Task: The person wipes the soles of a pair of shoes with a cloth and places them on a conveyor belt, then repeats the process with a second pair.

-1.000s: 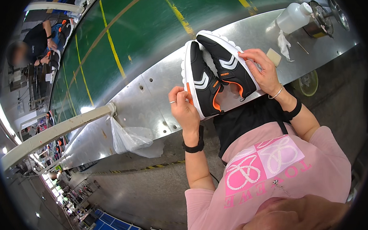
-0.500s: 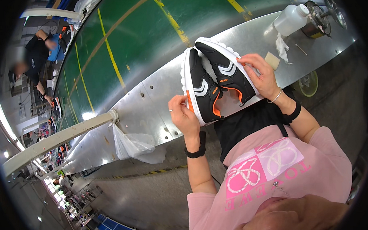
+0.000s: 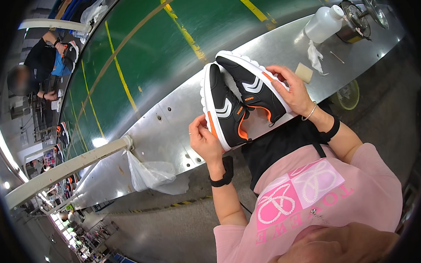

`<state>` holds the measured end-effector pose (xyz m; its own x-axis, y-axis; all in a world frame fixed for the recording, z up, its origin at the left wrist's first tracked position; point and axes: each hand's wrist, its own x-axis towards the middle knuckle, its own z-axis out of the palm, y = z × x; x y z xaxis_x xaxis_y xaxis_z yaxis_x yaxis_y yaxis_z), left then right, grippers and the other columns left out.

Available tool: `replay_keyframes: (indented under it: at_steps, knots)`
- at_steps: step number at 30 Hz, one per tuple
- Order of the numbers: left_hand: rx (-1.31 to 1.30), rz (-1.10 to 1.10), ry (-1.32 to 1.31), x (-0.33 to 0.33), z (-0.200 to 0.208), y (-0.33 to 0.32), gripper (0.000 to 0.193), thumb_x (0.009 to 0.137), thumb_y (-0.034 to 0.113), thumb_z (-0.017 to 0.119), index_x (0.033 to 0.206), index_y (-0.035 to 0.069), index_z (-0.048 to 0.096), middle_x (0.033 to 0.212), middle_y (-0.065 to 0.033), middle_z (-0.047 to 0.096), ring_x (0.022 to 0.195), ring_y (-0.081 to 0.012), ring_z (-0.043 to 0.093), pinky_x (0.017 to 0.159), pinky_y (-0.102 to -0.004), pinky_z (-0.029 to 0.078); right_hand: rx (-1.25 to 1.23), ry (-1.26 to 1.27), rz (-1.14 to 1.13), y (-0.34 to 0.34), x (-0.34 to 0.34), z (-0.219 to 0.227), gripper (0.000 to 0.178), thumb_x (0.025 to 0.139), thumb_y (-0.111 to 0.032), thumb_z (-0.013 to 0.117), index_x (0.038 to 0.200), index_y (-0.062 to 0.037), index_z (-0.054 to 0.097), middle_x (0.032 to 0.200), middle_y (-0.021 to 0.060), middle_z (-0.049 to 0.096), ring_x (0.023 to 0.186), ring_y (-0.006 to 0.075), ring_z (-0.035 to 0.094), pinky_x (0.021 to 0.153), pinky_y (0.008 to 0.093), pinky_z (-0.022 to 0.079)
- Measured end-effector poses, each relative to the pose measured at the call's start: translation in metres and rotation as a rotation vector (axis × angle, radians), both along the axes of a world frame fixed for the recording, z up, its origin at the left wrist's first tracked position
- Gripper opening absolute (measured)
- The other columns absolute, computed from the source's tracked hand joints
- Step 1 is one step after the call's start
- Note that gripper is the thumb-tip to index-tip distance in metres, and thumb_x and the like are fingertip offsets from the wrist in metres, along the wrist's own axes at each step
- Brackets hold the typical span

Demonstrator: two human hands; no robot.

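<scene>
A pair of black sneakers with white soles and orange linings rests on the metal ledge, toes pointing away from me and touching or nearly so. My left hand [image 3: 206, 140] grips the outer sole edge of the left sneaker [image 3: 221, 99], thumb and fingers beside its orange sole patch. On the other side, my right hand [image 3: 292, 92] holds the right sneaker [image 3: 252, 75] by its outer side near the heel, fingers next to a matching orange patch. White chevrons mark both uppers. The undersides of the soles are hidden.
Along the metal ledge [image 3: 173, 126] lie a beige block [image 3: 304, 72], crumpled white tissue [image 3: 315, 58], a thin stick [image 3: 337, 57], a white bottle [image 3: 324, 24] and a metal can [image 3: 354, 29]. Beyond runs a green conveyor belt [image 3: 147, 55]. A rail [image 3: 72, 166] and plastic bag [image 3: 149, 173] are left; a co-worker [image 3: 36, 61] stands far left.
Both sneakers have shifted slightly toward me and left in the view, with my hands still on them. The right sneaker's orange patch shows more. The co-worker's raised hand now touches a shoe.
</scene>
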<state>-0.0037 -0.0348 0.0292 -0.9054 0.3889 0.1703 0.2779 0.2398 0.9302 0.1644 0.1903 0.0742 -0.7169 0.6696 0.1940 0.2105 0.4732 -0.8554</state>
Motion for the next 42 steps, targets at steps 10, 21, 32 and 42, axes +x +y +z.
replay_keyframes:
  at_steps: [10, 21, 32, 42]
  knots:
    - [0.036, -0.011, -0.222, -0.001, 0.007, 0.003, 0.025, 0.107, 0.017, 0.052, 0.114, -0.003, 0.065, 0.101, -0.0062, 0.069, 0.091, -0.0113, 0.061, 0.084, -0.0271, 0.05, -0.089, -0.059, 0.033, 0.004, 0.001, -0.003, 0.038, 0.099, -0.019, 0.06, 0.134, -0.005, 0.058, 0.123, 0.0154, 0.065, 0.109, 0.0272, 0.063, 0.096, 0.0354, 0.05]
    - [0.009, -0.152, -0.366, -0.011, -0.009, -0.005, 0.041, 0.11, 0.031, 0.048, 0.129, -0.004, 0.059, 0.117, -0.0083, 0.067, 0.105, -0.014, 0.061, 0.092, -0.0292, 0.05, -0.234, -0.141, 0.206, 0.01, 0.006, 0.006, 0.06, 0.097, -0.029, 0.063, 0.149, -0.0044, 0.045, 0.143, 0.0196, 0.056, 0.129, 0.0317, 0.056, 0.108, 0.0362, 0.043]
    - [0.053, -0.227, -0.381, -0.002, 0.004, -0.004, 0.044, 0.11, 0.028, 0.048, 0.141, -0.004, 0.05, 0.124, -0.0114, 0.065, 0.111, -0.0144, 0.061, 0.096, -0.0277, 0.048, -0.114, -0.148, 0.261, 0.005, 0.008, 0.013, 0.07, 0.092, -0.023, 0.065, 0.155, -0.0088, 0.038, 0.152, 0.0187, 0.046, 0.137, 0.0352, 0.048, 0.113, 0.0401, 0.039]
    - [0.21, -0.304, -0.647, -0.015, -0.002, -0.01, 0.046, 0.109, 0.021, 0.05, 0.147, -0.003, 0.041, 0.13, -0.0142, 0.062, 0.115, -0.0173, 0.061, 0.099, -0.0312, 0.049, -0.328, -0.086, 0.255, 0.011, 0.005, 0.009, 0.067, 0.097, -0.026, 0.065, 0.154, -0.0051, 0.039, 0.151, 0.0169, 0.05, 0.136, 0.0279, 0.051, 0.113, 0.0359, 0.039]
